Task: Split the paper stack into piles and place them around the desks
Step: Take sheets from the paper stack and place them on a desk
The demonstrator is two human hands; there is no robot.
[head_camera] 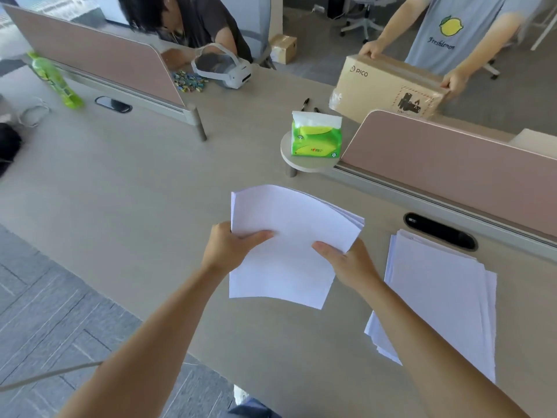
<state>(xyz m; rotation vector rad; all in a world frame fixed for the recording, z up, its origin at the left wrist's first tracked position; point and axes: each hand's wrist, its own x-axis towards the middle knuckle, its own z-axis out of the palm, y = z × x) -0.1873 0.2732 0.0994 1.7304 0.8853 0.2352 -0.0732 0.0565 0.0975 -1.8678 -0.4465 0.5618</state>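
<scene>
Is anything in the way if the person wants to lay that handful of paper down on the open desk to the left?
Nothing visible is. Both hands, left and right, hold the paper bundle above the bare desk. The green bottle and tissue pack sit farther back.

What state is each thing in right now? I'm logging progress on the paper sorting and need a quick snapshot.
Held paper pile: lifted above the desk, gripped on both sides, sheets bowed.
Left hand: closed on the pile's left edge.
Right hand: closed on the pile's right edge.
Paper stack: lying on the desk, edges fanned unevenly.
Tissue pack: upright on a small round shelf, opened on top.
Cardboard box: closed, held by another person.
Green bottle: lying on its side.
</scene>
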